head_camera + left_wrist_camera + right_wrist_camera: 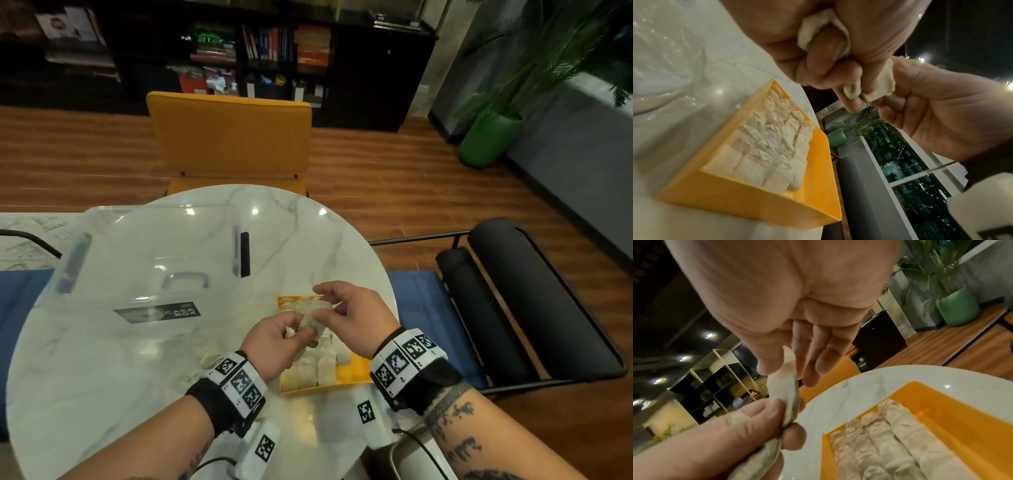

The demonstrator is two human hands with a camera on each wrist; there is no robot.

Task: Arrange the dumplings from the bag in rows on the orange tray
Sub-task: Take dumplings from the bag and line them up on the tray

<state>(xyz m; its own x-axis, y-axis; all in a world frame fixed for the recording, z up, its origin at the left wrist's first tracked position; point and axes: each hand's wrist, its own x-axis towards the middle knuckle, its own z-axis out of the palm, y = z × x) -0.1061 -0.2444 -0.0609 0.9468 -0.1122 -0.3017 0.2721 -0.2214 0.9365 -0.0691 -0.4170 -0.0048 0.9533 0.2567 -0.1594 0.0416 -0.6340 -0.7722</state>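
Note:
Both hands hover over the orange tray [356,371], sharing one pale dumpling [313,315]. My left hand [298,334] has its fingers curled round the dumpling's near end [824,29]. My right hand [325,301] pinches the far end [783,386] between thumb and forefinger, while its other fingers [824,363] stay straight. Several dumplings [318,363] lie in tight rows in the left part of the tray [818,162]. The tray's right strip [941,410] is bare. Crinkled clear plastic [663,56], possibly the bag, lies left of the tray.
A clear storage-box lid [154,260] labelled CASA BOX covers the left half of the round marble table [291,233]. A yellow chair [229,137] stands beyond the table and a black chair [507,308] to the right. The table edge runs just right of the tray.

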